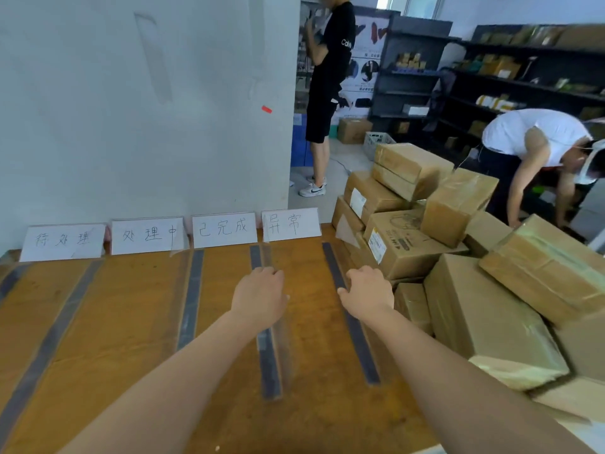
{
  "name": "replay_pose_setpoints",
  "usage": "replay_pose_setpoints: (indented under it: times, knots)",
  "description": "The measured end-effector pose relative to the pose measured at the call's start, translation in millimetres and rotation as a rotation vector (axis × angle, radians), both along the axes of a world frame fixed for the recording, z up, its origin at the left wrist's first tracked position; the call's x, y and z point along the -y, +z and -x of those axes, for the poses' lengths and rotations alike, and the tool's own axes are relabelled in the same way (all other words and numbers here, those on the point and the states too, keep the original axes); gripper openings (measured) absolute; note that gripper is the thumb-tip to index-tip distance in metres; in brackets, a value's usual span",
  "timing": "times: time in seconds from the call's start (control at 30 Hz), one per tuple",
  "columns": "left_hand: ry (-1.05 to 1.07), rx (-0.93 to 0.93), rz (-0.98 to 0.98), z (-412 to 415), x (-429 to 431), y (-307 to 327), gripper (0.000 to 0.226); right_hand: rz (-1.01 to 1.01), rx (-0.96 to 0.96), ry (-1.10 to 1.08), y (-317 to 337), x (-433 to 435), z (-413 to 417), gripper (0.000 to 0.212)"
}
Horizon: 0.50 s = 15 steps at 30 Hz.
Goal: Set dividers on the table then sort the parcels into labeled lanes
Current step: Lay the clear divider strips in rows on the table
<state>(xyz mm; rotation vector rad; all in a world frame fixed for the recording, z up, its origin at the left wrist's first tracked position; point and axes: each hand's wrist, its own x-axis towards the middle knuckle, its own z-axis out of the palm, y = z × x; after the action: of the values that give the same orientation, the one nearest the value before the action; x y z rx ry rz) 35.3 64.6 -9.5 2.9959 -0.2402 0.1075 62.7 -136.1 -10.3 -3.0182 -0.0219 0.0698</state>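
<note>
Several clear dividers with dark base strips lie front to back on the wooden table [131, 339]. My left hand [260, 298] is over the third divider [269, 365], fingers curled down onto its top edge. My right hand [368, 294] grips the rightmost divider [361, 350], its thumb against the strip. Four handwritten paper labels stand along the back edge, from the left label [62, 240] to the right label [291, 224]. A pile of taped brown parcels [484, 322] fills the table's right side.
More dividers lie at the left [49, 339] and at the centre left [191, 299]. A white wall stands behind the labels. One person [327, 93] stands beyond the wall's corner, and another person [537, 145] bends down behind the parcels. Dark shelves [523, 77] line the back.
</note>
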Motion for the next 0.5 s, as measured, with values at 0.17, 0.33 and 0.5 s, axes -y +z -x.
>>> replay_pose_setpoints:
  times: [0.17,0.33,0.5]
  knots:
    - [0.115,-0.063,-0.032,-5.4,33.1,-19.5,0.034,-0.012,-0.068,-0.036,-12.6,41.7,-7.5,0.038]
    - [0.225,-0.097,-0.063,-6.3,52.8,-37.6,0.030,-0.057,-0.094,-0.071,-21.6,65.2,-13.0,0.030]
    - [0.309,-0.122,-0.043,-3.2,61.6,-46.5,0.031,-0.076,-0.168,-0.085,-33.4,78.0,-14.8,0.012]
